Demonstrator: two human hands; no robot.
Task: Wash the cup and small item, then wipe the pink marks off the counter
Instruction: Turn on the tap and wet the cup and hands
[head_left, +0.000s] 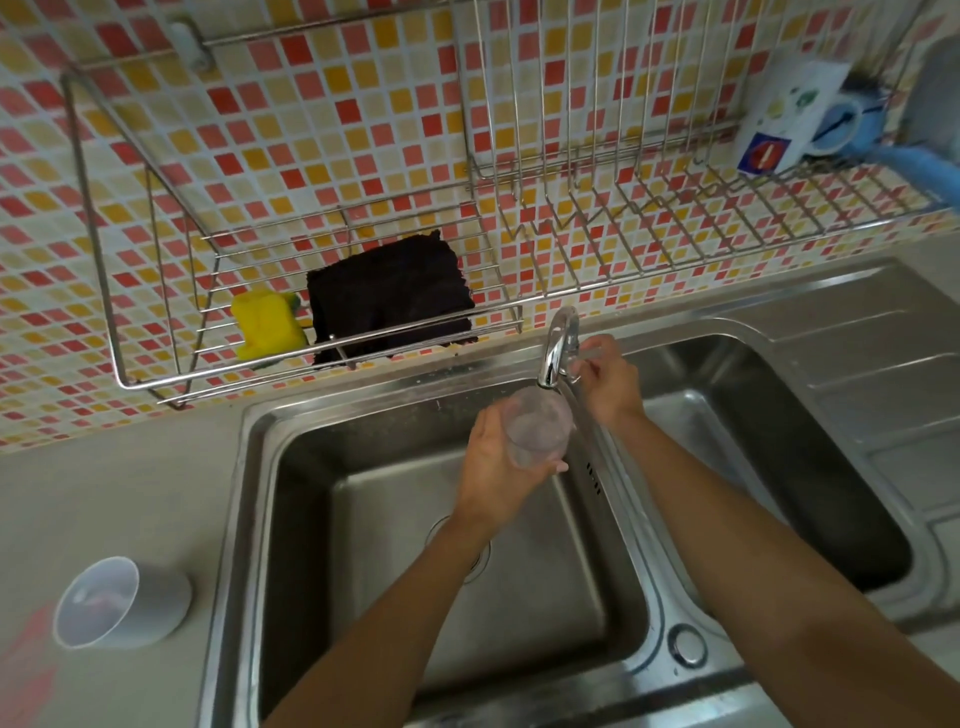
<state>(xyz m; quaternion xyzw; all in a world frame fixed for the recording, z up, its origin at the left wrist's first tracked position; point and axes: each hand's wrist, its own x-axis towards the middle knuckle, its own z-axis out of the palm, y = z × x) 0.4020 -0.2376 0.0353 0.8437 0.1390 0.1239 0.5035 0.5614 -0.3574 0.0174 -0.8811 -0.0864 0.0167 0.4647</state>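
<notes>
My left hand holds a small clear cup upright right under the spout of the chrome tap, over the left basin of the steel sink. My right hand is closed around the tap handle behind the spout. A second, larger pale cup lies tilted on the grey counter at the left, with pink residue inside. Pink marks smear the counter beside it at the far left edge.
A wall wire rack holds a yellow sponge and a dark cloth. A wire dish rack to the right carries a white carton and a blue mug. The right basin and drainboard lie beyond.
</notes>
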